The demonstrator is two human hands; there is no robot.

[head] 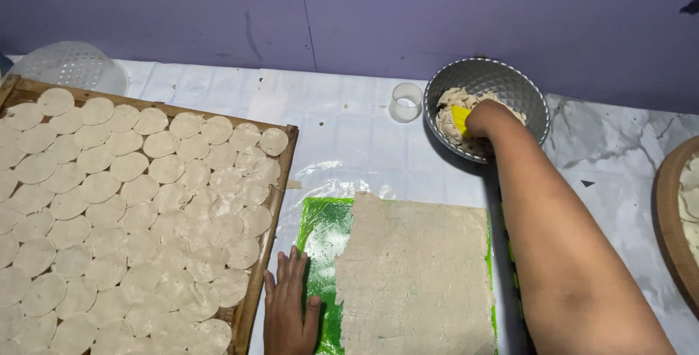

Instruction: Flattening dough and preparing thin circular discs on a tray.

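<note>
Entry: my right hand [486, 118], closed on a yellow scraper [459, 117], digs dough [453, 101] in the metal bowl [510, 85]. My left hand [290, 304], open and flat, pins the green sheet [324, 231] beside the spread dough slab [415, 275]. Advice: scoop modestly, keep sheet pinned.

Even, fairly bright overhead light, soft shadow under the right hand [486, 118] inside the metal bowl [524, 96], glare on plastic sheet just beyond the left hand [290, 304], slight softness throughout, mild edge distortion.
</note>
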